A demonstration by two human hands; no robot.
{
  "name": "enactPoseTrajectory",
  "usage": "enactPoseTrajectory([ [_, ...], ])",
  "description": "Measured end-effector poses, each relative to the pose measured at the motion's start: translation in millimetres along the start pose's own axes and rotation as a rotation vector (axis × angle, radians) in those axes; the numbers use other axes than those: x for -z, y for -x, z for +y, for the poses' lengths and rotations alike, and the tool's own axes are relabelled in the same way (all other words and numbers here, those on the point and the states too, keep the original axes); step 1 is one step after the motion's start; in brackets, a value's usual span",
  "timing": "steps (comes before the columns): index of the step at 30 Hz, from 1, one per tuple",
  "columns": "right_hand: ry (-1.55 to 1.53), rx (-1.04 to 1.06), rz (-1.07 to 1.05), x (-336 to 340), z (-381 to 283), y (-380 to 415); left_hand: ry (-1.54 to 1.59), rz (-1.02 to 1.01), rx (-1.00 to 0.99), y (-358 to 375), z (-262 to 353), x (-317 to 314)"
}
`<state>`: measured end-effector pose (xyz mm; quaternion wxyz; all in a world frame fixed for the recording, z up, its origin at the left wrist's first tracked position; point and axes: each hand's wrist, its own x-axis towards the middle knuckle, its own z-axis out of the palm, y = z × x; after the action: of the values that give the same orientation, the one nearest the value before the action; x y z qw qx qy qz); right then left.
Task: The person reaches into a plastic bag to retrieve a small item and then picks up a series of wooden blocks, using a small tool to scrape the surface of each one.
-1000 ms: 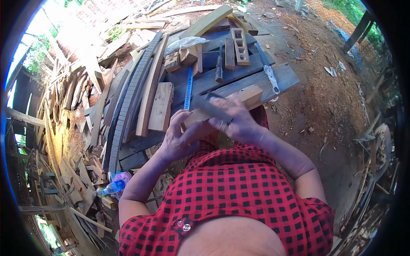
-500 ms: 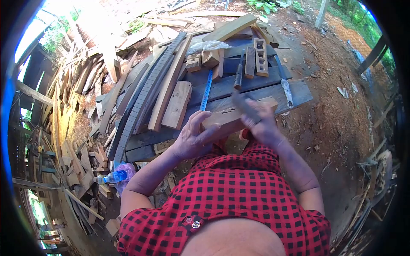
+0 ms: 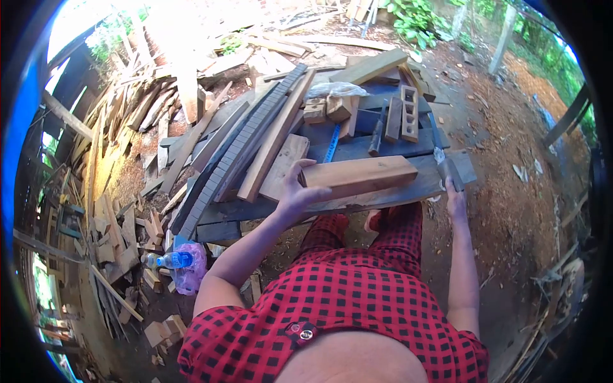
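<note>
A rectangular wooden block lies near the front edge of the dark plank table. My left hand grips its left end, thumb along the front and fingers over the far side. Off to the right, beside the table's right end, my right hand is closed round a dark flat tool, apart from the block. What kind of tool it is, I cannot tell. Just behind the tool is a whitish wrapped object, partly hidden.
Long timbers and a slatted strip lie on the table's left. Further back are a slotted wooden piece, a dark-handled tool, a blue tape and small blocks. A bottle stands out lower left.
My right hand has moved right, away from the block, with the dark tool. The block now shows its long side more fully, and the view has shifted slightly.
</note>
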<state>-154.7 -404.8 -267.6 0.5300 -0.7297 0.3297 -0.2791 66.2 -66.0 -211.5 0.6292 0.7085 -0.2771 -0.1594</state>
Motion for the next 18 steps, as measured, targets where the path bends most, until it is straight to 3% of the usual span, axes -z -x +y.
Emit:
enactPoseTrajectory([
  [1,-0.055,0.012,0.002,-7,2,0,0.225,0.041,0.096,-4,-4,-3],
  [6,-0.054,0.113,-0.033,-37,-1,5,0.225,0.104,0.123,-11,10,12],
  [8,0.009,0.268,-0.02,-48,4,5,0.161,0.111,-0.028,-12,27,27],
  [14,0.114,0.165,-0.175,-80,12,6,0.21,0.319,-0.104,-11,67,83],
  [18,0.511,0.5,-0.021,-112,38,-6,0.327,0.591,-0.142,-27,31,123],
])
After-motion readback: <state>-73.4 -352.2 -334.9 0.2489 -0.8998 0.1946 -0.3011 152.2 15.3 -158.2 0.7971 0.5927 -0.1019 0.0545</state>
